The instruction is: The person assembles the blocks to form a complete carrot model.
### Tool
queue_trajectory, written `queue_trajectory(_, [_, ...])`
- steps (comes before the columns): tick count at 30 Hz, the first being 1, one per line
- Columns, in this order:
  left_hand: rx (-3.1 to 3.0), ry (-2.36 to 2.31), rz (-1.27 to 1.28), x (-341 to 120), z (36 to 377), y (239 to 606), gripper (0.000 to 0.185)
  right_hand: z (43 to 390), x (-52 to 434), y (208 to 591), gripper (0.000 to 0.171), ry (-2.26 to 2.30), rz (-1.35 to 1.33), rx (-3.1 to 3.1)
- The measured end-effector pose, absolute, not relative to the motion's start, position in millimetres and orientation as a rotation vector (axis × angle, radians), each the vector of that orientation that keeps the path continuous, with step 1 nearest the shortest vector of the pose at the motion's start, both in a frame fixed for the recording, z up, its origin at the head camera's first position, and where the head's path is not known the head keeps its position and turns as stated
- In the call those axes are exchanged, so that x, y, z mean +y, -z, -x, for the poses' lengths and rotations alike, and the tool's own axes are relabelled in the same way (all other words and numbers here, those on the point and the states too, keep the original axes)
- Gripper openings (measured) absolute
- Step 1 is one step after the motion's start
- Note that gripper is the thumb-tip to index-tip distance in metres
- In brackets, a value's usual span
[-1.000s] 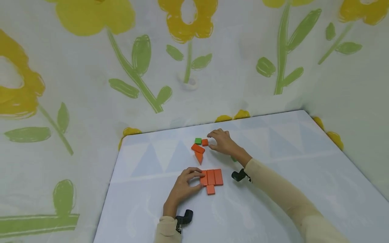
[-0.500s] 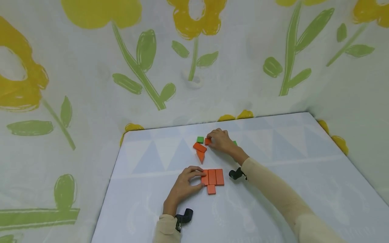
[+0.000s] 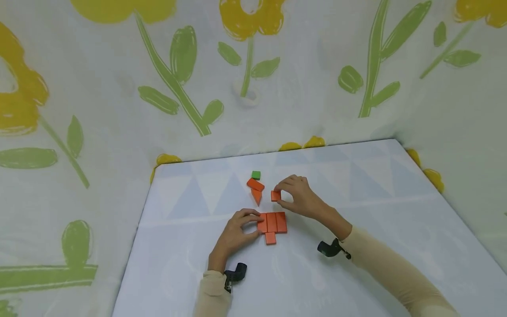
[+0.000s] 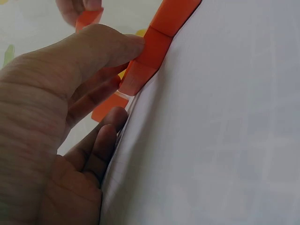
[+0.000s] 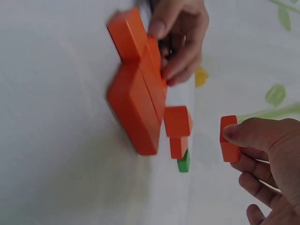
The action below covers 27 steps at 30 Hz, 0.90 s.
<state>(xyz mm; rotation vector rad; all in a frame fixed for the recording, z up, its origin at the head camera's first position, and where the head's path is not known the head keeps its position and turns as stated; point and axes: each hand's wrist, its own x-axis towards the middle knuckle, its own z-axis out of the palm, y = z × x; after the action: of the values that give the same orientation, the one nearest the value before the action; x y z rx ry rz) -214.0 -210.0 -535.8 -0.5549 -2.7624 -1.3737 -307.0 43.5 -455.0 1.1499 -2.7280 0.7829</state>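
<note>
My right hand (image 3: 304, 198) pinches a small orange square block (image 3: 275, 196) between thumb and fingers; the right wrist view shows this block (image 5: 229, 138) raised above the table. With thumb and fingertips, my left hand (image 3: 234, 232) grips the ends of the leftmost orange rectangular block (image 3: 261, 223). That block lies side by side with two more orange rectangular blocks (image 3: 276, 222). Against the near side of the middle one sits another small orange square block (image 3: 270, 238). The left hand's fingers partly cover the leftmost block.
Beyond the row lie an orange pointed block (image 3: 257, 196), an orange oblong block (image 3: 255, 184) and a green square block (image 3: 256, 175). The white table (image 3: 178, 264) meets a flower-patterned wall covering (image 3: 301, 97) at its back. Both wrists wear small black cameras (image 3: 329, 248).
My right hand has closed on the small orange block beside the green one and brought it toward the row. A green block near that hand is now out of sight. The left hand stays put.
</note>
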Motion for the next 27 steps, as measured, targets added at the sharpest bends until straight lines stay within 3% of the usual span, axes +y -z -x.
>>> queue_trajectory(12, [-2.780, 1.376, 0.544, -210.1, 211.5, 532.6, 0.032, 246.5, 63.0, 473.1, 0.033, -0.788, -1.291, -2.583])
queue_trajectory(27, [-2.745, 1.377, 0.582, -209.3, 213.9, 533.5, 0.033, 221.3, 67.1, 497.0, 0.032, -0.714, -1.359, -2.540])
